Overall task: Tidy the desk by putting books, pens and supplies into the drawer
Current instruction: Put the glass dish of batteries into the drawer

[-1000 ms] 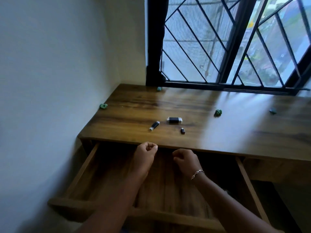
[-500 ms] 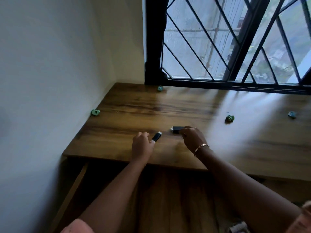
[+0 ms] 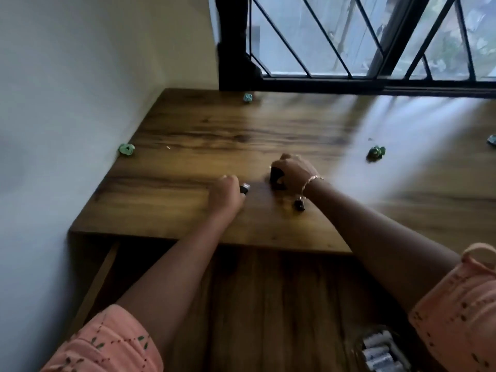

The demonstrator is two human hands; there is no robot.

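Observation:
On the wooden desk (image 3: 188, 162), my left hand (image 3: 225, 196) is closed around a small black stick with a silver tip (image 3: 244, 188); only its tip shows past my fingers. My right hand (image 3: 292, 171) is closed over a black block-shaped item (image 3: 276, 178), mostly hidden under my fingers. A tiny black cap (image 3: 299, 205) lies on the desk just under my right wrist, not held. Below the desk edge the open drawer (image 3: 268, 304) shows its bare wooden floor under my forearms.
Small green crumpled bits lie on the desk: one by the left wall (image 3: 126, 149), one by the window frame (image 3: 247, 98), one at the right (image 3: 376, 153), one at the far right edge (image 3: 491, 140). A clear pack of cylinders (image 3: 381, 353) sits in the drawer's right front. A barred window backs the desk.
Both hands rose from the drawer to the desk top. My left hand has closed on the black stick and my right hand on the black block. The view has tilted closer.

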